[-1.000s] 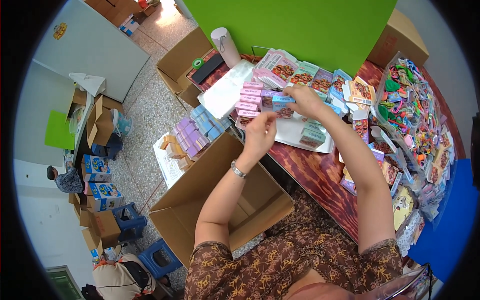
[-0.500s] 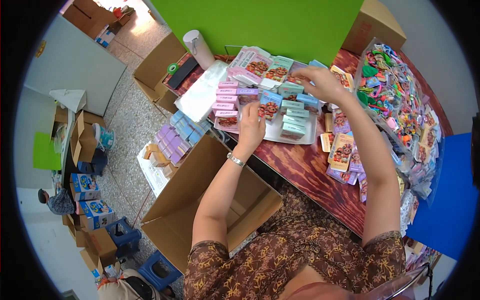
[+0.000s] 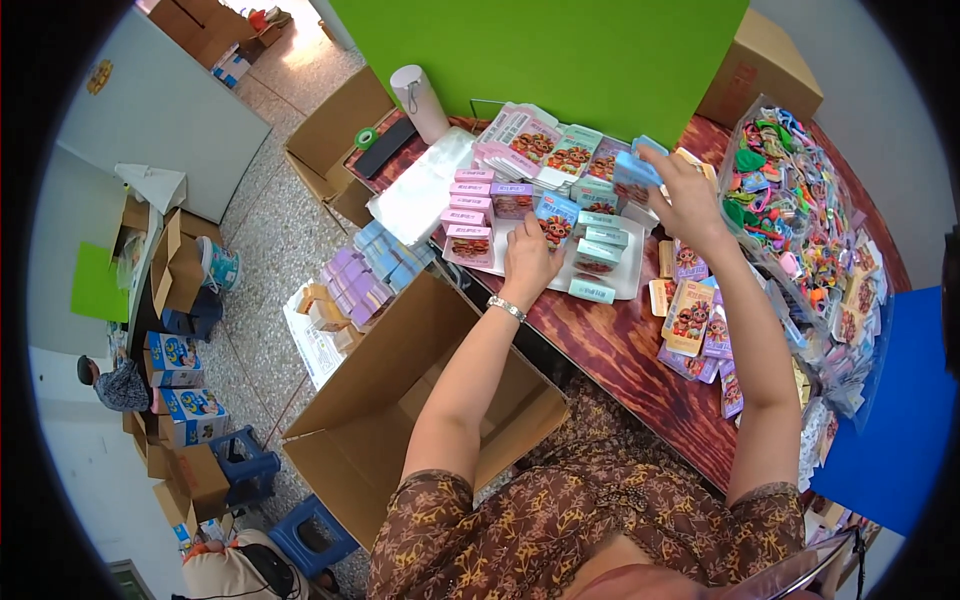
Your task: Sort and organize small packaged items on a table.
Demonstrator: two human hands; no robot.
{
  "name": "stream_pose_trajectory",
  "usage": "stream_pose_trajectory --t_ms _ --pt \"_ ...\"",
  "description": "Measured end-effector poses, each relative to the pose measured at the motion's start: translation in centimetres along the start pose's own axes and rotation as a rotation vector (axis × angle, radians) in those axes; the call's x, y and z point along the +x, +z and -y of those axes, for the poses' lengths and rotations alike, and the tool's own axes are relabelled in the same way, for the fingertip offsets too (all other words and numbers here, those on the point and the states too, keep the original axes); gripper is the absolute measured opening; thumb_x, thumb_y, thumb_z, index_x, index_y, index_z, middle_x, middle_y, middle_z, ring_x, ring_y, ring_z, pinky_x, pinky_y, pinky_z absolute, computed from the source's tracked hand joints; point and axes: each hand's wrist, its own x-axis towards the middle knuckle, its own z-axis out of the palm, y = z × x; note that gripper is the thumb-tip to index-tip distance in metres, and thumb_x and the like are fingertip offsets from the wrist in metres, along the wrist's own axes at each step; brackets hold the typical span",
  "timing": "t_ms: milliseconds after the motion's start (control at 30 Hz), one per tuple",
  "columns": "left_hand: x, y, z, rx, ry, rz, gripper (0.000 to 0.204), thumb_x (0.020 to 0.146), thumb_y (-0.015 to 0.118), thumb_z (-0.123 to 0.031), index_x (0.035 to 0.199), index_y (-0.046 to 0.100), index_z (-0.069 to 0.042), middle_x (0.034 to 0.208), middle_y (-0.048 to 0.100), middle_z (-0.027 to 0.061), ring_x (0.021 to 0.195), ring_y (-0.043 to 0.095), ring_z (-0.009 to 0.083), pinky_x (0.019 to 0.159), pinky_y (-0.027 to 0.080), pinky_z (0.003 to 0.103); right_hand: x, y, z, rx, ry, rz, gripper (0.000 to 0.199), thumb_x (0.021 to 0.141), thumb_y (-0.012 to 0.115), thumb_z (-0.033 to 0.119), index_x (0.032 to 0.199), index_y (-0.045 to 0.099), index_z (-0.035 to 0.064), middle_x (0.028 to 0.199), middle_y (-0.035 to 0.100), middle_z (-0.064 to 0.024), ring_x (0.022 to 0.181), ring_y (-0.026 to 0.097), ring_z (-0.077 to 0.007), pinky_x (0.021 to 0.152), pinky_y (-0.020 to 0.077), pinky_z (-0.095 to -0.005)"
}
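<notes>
- Tabletop [image 3: 620, 350], red-brown: R end mostly hidden under clutter.
- Green panel [image 3: 540, 60] behind; top cut off.
- Open carton [image 3: 380, 390], front L; partly blocked by L forearm [image 3: 455, 390].
- Clear bag [image 3: 790, 200], far R; coloured bits too jumbled to ID.
- White tray [image 3: 628, 280], mostly covered by pink boxes [image 3: 468, 248], mint boxes [image 3: 597, 258] etc.
- R hand [image 3: 690, 195] & L hand [image 3: 532, 265] apart: R pinches blue box [image 3: 634, 176] near tray's R; L touches second blue box [image 3: 556, 218], tilted, mid-tray; can't tell if gripped.
</notes>
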Motion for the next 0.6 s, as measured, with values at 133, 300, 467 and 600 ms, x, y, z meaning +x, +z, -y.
stream_pose_trajectory --t_ms 133,300,467,600 --pt "-0.3 1.1 0.1 -0.087 -0.013 -0.145 0.075 0.072 0.084 -0.025 0.128 0.046 0.009 0.104 0.063 0.0295 0.097 0.062 0.0459 0.085 0.053 0.05 2.3 0.8 2.4 0.435 0.174 0.104 0.042 0.089 0.067 0.014 0.129 0.063 0.006 0.115 0.07 -0.0167 0.098 0.07 -0.0272 0.086 0.0554 -0.0404" --pt "-1.5 0.4 0.0 -0.154 -0.031 -0.177 0.076 0.071 0.087 -0.022 0.127 0.045 0.009 0.113 0.06 0.029 0.104 0.06 0.0459 0.093 0.049 0.05 3.6 6.1 4.0 0.682 0.155 0.38 0.045 0.084 0.066 0.021 0.125 0.062 0.003 0.111 0.07 -0.0219 0.101 0.068 -0.036 0.089 0.0547 -0.0426" --pt "-2.3 0.7 1.0 -0.25 -0.098 -0.205 0.068 0.071 0.089 -0.02 0.121 0.05 0.005 0.112 0.062 0.0238 0.102 0.063 0.0389 0.09 0.052 0.045 5.7 7.4 4.2 0.422 -0.019 0.516 0.045 0.083 0.068 0.027 0.118 0.059 0.0008 0.108 0.069 -0.0244 0.103 0.068 -0.0381 0.091 0.0521 -0.0456" --pt "-1.9 0.6 0.9 -0.569 -0.246 -0.111 0.051 0.079 0.081 -0.006 0.122 0.053 0.001 0.118 0.065 0.0175 0.104 0.068 0.0259 0.087 0.056 0.038 6.4 7.4 3.9 0.414 -0.052 0.664 0.042 0.083 0.067 0.024 0.116 0.058 0.0002 0.101 0.069 -0.0233 0.094 0.069 -0.038 0.082 0.0524 -0.0465"
